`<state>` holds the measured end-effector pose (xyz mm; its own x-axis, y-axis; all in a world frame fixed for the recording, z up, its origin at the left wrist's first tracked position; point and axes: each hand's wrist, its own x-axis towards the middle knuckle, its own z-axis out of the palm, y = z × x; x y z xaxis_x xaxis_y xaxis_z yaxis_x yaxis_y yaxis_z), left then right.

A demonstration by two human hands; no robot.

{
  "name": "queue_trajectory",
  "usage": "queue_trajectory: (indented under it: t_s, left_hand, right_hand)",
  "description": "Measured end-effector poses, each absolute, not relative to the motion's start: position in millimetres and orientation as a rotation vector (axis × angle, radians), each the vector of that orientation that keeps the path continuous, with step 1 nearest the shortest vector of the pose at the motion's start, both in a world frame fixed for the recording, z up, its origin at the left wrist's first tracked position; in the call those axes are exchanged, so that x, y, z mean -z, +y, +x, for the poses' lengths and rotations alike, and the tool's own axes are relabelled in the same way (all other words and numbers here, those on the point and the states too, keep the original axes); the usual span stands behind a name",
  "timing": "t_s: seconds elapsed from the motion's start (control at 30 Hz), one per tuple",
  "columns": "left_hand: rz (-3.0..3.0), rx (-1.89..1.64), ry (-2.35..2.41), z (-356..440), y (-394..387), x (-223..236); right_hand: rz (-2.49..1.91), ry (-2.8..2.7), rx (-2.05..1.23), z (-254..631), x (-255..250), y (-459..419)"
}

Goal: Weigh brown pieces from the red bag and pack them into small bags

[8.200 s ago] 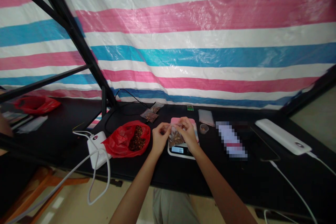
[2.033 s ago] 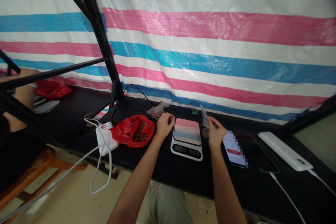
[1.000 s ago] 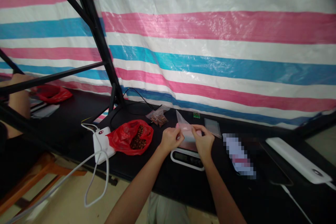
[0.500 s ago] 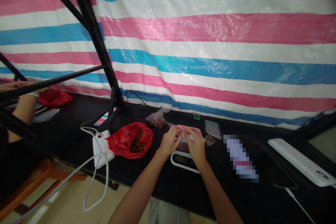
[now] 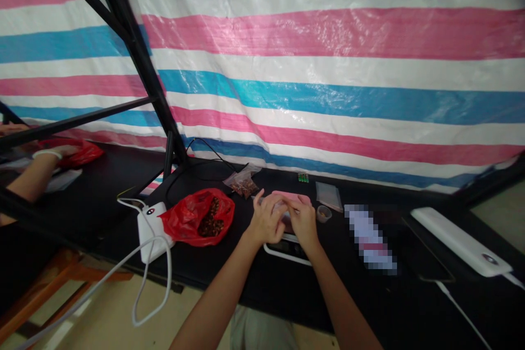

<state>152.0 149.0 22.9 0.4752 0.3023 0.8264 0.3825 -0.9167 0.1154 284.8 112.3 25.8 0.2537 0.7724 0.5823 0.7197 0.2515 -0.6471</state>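
— Where are the hands?
— Left hand (image 5: 267, 220) and right hand (image 5: 302, 220) both pinch a small clear bag (image 5: 283, 214) over the scale (image 5: 287, 246); red bag (image 5: 199, 222) left of the scale
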Motion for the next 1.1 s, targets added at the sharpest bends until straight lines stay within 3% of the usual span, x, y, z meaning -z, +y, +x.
queue_trajectory:
  t_s: [0.43,0.9,1.1]
  left_hand:
    - [-2.906,1.144,-0.712,153.4,162.8,-34.5]
    - [-2.805,1.125,-0.731,149.1,166.7,-30.7]
    - [-2.808,1.083,-0.797,148.5,171.1,-29.4]
  right_hand:
    - [-1.348,-1.227,-0.516,297.2,-13.8,125.1]
    - [-1.324,-1.27,-0.515,307.3,-17.4,122.0]
    - [-1.384,-1.51,-0.304,309.3,-29.0,116.1]
